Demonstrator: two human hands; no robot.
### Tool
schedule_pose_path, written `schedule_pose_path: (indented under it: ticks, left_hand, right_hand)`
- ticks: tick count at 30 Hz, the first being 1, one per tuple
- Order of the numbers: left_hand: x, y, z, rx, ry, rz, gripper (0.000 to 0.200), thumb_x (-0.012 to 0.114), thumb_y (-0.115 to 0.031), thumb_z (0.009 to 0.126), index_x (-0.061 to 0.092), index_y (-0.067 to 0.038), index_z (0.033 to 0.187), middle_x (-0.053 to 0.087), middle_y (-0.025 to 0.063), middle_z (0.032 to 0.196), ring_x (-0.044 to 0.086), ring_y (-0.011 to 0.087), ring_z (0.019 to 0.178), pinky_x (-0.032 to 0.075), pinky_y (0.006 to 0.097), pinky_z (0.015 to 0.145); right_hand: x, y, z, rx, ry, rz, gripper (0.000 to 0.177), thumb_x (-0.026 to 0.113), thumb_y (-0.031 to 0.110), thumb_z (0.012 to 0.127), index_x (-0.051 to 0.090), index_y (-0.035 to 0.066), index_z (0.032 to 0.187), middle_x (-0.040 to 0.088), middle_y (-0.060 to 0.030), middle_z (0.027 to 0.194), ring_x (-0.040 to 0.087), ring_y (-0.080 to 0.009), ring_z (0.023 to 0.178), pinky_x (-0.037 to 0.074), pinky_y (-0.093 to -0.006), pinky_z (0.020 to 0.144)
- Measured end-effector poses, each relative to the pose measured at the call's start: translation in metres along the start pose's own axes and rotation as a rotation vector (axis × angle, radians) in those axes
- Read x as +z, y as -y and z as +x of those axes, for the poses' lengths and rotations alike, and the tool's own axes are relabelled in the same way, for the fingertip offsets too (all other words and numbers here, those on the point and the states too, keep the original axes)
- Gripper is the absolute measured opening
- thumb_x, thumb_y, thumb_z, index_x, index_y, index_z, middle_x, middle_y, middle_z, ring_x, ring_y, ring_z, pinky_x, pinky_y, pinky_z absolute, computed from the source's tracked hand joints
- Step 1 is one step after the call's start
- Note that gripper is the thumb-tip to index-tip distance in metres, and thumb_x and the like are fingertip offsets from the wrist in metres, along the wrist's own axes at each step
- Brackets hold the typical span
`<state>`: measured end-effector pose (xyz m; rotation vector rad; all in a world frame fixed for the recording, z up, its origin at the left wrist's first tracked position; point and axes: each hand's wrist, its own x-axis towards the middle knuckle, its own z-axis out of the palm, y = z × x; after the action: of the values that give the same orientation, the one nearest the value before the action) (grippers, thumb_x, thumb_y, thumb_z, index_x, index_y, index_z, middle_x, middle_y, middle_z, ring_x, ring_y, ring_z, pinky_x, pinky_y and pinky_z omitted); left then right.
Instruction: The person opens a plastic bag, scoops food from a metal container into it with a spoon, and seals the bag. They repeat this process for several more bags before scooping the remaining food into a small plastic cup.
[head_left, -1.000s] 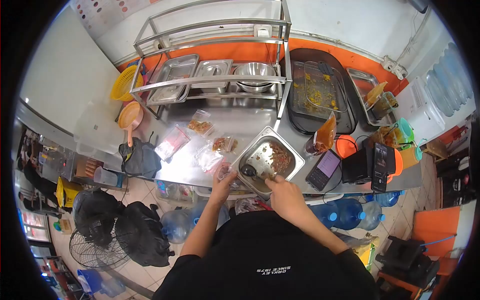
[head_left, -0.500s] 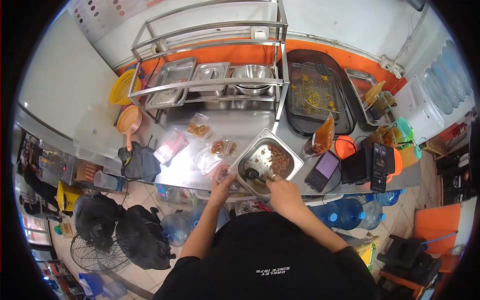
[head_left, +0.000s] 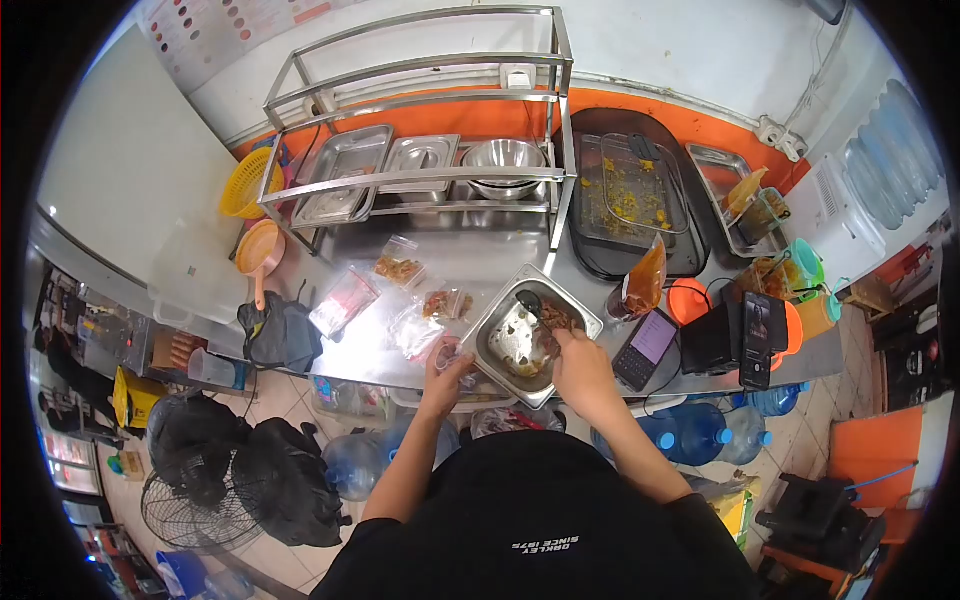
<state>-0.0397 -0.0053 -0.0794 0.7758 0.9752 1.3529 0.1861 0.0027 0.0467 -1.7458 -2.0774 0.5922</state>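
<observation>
A deep steel food pan (head_left: pixel 500 372) sits at the front edge of the counter, with chopped reddish-brown food along its back and right side. My right hand (head_left: pixel 582 368) is closed at the pan's right side, gripping a dark ladle (head_left: pixel 528 300); its bowl lies in the food near the pan's back corner. Beside the pan's left corner, my left hand (head_left: pixel 446 368) is closed around a small clear plastic bag (head_left: pixel 449 353). Filled zip bags (head_left: pixel 447 303) of similar food and a bundle of clear bags (head_left: pixel 415 332) lie just beyond it.
A steel rack (head_left: pixel 420 180) with trays and bowls stands behind. To the right are a large dark tray (head_left: pixel 640 190), a jug of orange sauce (head_left: pixel 640 285), a tablet-like device (head_left: pixel 645 350) and a propped phone (head_left: pixel 757 335). Water bottles (head_left: pixel 690 432) stand under the counter.
My right hand has moved right, and the ladle's bowl has gone from the pan's left side to its back. The food has shifted toward the right. My left hand stays put.
</observation>
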Motion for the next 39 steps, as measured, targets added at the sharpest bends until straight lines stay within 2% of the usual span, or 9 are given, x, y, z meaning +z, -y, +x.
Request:
schedule_pose_path:
  ticks: [7, 11, 15, 21, 27, 29, 33, 36, 39]
  left_hand:
    - [-0.009, 0.010, 0.006, -0.021, 0.023, -0.035, 0.025, 0.059, 0.002, 0.085, 0.050, -0.006, 0.106, 0.061, 0.0075, 0.100, 0.060, 0.0173, 0.089, 0.050, 0.0334, 0.075]
    - [-0.001, 0.002, 0.002, 0.003, 0.009, -0.021, 0.021, 0.062, -0.004, 0.084, 0.052, -0.003, 0.103, 0.059, 0.0062, 0.094, 0.060, 0.0156, 0.086, 0.050, 0.0297, 0.077]
    - [0.003, -0.002, 0.003, 0.004, 0.000, -0.056, 0.022, 0.063, -0.004, 0.084, 0.052, -0.003, 0.104, 0.059, 0.0061, 0.094, 0.060, 0.0158, 0.086, 0.050, 0.0298, 0.077]
    - [-0.005, 0.006, 0.004, -0.002, 0.029, -0.013, 0.025, 0.059, 0.002, 0.085, 0.050, -0.006, 0.107, 0.060, 0.0063, 0.098, 0.060, 0.0165, 0.088, 0.050, 0.0319, 0.077]
    - [-0.006, 0.005, 0.007, -0.002, 0.051, -0.012, 0.025, 0.060, 0.000, 0.085, 0.050, -0.005, 0.107, 0.060, 0.0068, 0.098, 0.060, 0.0156, 0.087, 0.049, 0.0304, 0.077]
    - [-0.006, 0.006, 0.006, -0.002, 0.041, -0.021, 0.025, 0.061, 0.000, 0.085, 0.050, -0.005, 0.107, 0.060, 0.0064, 0.097, 0.059, 0.0151, 0.086, 0.049, 0.0299, 0.076]
    - [0.002, -0.002, 0.004, 0.005, 0.026, -0.023, 0.024, 0.060, 0.001, 0.085, 0.050, -0.005, 0.106, 0.059, 0.0048, 0.093, 0.059, 0.0136, 0.084, 0.048, 0.0287, 0.073]
    - [-0.001, 0.001, 0.006, 0.004, 0.048, -0.009, 0.023, 0.059, 0.001, 0.085, 0.050, -0.005, 0.105, 0.058, 0.0040, 0.091, 0.058, 0.0133, 0.084, 0.048, 0.0285, 0.073]
    - [0.000, -0.001, 0.005, 0.012, 0.053, 0.028, 0.024, 0.059, 0.001, 0.084, 0.050, -0.005, 0.105, 0.058, 0.0037, 0.091, 0.058, 0.0130, 0.083, 0.047, 0.0277, 0.073]
  right_hand:
    - [0.032, -0.004, -0.011, -0.070, 0.276, 0.025, 0.027, 0.050, 0.001, 0.077, 0.062, -0.002, 0.101, 0.062, -0.0252, 0.098, 0.062, -0.0405, 0.089, 0.049, -0.0459, 0.082]
    - [0.013, 0.001, 0.000, 0.074, 0.073, 0.088, 0.026, 0.052, 0.005, 0.077, 0.062, -0.003, 0.100, 0.061, -0.0277, 0.095, 0.060, -0.0422, 0.090, 0.048, -0.0496, 0.082]
    - [0.039, 0.003, -0.011, -0.090, 0.291, 0.028, 0.029, 0.050, 0.002, 0.076, 0.060, -0.004, 0.102, 0.061, -0.0279, 0.096, 0.059, -0.0423, 0.092, 0.048, -0.0488, 0.084]
    - [0.021, -0.001, -0.003, 0.031, 0.119, -0.012, 0.021, 0.049, 0.000, 0.078, 0.061, -0.003, 0.094, 0.061, -0.0258, 0.099, 0.062, -0.0418, 0.087, 0.050, -0.0468, 0.079]
    - [0.042, -0.002, -0.011, -0.126, 0.268, -0.038, 0.024, 0.049, 0.001, 0.078, 0.064, -0.002, 0.096, 0.062, -0.0252, 0.093, 0.063, -0.0404, 0.087, 0.051, -0.0462, 0.079]
    - [0.029, -0.007, -0.001, -0.009, 0.335, -0.027, 0.028, 0.050, 0.001, 0.075, 0.061, -0.005, 0.101, 0.061, -0.0264, 0.099, 0.060, -0.0426, 0.090, 0.048, -0.0489, 0.082]
    - [0.016, -0.004, 0.006, 0.063, 0.042, -0.011, 0.025, 0.050, 0.001, 0.077, 0.060, -0.006, 0.098, 0.060, -0.0262, 0.094, 0.060, -0.0431, 0.088, 0.048, -0.0483, 0.082]
    - [0.037, 0.000, -0.001, -0.052, 0.292, 0.006, 0.025, 0.048, 0.002, 0.077, 0.062, -0.004, 0.097, 0.061, -0.0275, 0.098, 0.060, -0.0427, 0.093, 0.048, -0.0486, 0.084]
    - [0.036, 0.000, -0.008, -0.020, 0.292, -0.062, 0.020, 0.049, 0.002, 0.078, 0.063, -0.004, 0.091, 0.062, -0.0268, 0.094, 0.063, -0.0413, 0.089, 0.051, -0.0473, 0.080]
